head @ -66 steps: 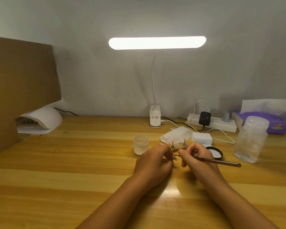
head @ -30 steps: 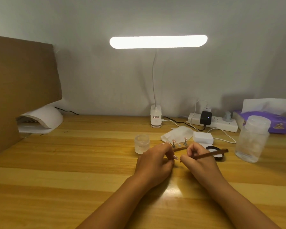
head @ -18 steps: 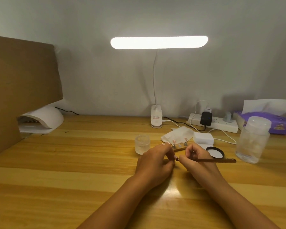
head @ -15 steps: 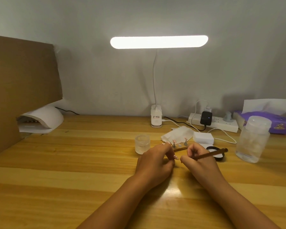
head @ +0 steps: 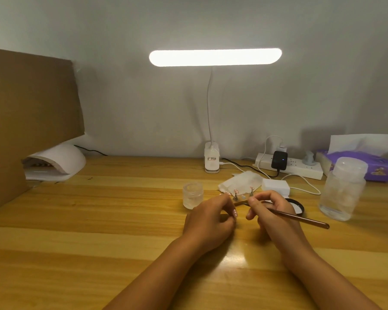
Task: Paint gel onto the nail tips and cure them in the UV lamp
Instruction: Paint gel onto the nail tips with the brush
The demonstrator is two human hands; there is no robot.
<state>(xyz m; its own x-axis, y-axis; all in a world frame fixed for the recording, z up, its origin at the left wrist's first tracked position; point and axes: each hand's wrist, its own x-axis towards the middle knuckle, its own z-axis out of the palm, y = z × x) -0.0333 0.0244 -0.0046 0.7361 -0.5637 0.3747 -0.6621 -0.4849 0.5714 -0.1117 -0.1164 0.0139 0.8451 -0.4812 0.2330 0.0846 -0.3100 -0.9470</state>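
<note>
Your left hand (head: 211,218) is curled at the left end of the stick (head: 240,202) that carries the tips (head: 235,193). It seems to pinch the stick there, though your fingers hide the contact itself. Your right hand (head: 271,211) pinches the brush (head: 305,219) like a pen, handle trailing out to the right and bristle end hidden behind your fingertips. The two hands are close together but not touching. The tips stand upright on their pegs just beyond the gap between them.

By my reading you are in the painting step, working gel onto a tip, with no curing begun. I cannot tell which tips are already coated.

The open jar (head: 192,195) sits just beyond your left hand. Its lid (head: 297,206) lies just behind your right hand, and a bottle (head: 343,189) stands further right.

The next move calls for a steady left hand while the brush tip makes light strokes on one tip. Reloading means crossing over to the jar past your left hand. The UV lamp (head: 56,162) is well off to the far left of your left hand, mouth turned towards you. Carry the stick over level once every tip is painted.
</note>
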